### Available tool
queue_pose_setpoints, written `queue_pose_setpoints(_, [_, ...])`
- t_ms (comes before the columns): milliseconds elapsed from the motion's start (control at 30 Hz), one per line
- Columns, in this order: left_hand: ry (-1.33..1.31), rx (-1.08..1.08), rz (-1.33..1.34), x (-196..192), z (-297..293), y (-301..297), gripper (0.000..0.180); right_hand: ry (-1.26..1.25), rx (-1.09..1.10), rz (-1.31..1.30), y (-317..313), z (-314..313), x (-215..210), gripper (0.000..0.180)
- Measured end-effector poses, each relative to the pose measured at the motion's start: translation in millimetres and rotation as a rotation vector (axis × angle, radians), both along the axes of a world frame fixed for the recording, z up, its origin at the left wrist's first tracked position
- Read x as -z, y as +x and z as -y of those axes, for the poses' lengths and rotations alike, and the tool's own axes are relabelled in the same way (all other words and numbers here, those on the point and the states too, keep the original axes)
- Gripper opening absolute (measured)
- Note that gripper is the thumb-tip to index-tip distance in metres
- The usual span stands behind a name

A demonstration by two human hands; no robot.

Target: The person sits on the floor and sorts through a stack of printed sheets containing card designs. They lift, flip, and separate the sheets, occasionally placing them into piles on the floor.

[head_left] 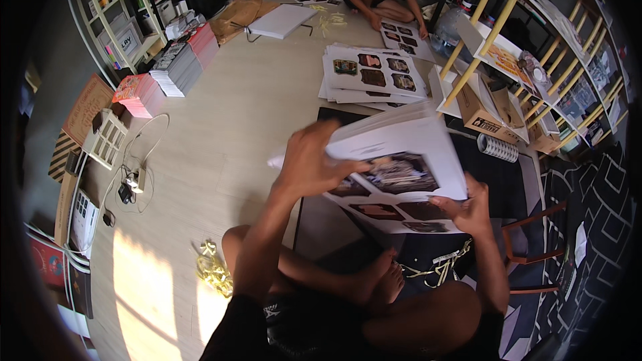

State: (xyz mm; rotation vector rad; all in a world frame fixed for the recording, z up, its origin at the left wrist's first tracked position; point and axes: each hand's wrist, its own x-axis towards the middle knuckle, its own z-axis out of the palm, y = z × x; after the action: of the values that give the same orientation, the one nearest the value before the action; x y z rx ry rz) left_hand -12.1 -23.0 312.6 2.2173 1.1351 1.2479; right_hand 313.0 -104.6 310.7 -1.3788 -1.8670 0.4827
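Observation:
Between my hands, raised and tilted above the dark mat, is a stack of printed sheets [441, 160] with colour pictures in dark-edged frames. My left hand [311, 160] grips its left side, thumb lying over the front sheet. At the lower right corner my right hand [468, 207] pinches the stack, thumb in front and fingers behind. Beyond it, a pile of similar printed sheets [374, 73] rests on the floor. Thin yellowish strips [435, 269] lie on the mat by my foot, and a heap of yellow strips [214, 271] sits on the floor left of my knee.
Two other people sit at the back; one person's hand [422, 30] touches another printed sheet [406, 40]. Stacked booklets [175, 67] and a shelf [127, 20] line the left. A power strip [136, 180] with cables lies nearby. A yellow-poled rack [488, 33] and a small chair [535, 257] stand right.

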Motion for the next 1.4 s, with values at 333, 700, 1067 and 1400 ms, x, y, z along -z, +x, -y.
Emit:
queue_pose_setpoints(333, [0.168, 0.098, -0.658, -74, 18, 123, 0.042, 0.094, 0.109, -0.875, 6, -1, 173, 0.034])
queue_pose_setpoints(700, [0.331, -0.181, 0.676, 58, 15, 0, 0.061, 0.012, 0.023, -0.806, 23, -2, 167, 0.035])
queue_pose_setpoints(1067, [-0.608, 0.162, 0.583, 205, -34, -13, 0.024, -0.070, 0.183, -0.650, 41, -15, 181, 0.025])
queue_pose_setpoints(1400, [-1.223, -0.067, 0.799, 179, -55, 4, 0.056, -0.479, 0.151, -1.206, 28, -33, 154, 0.047])
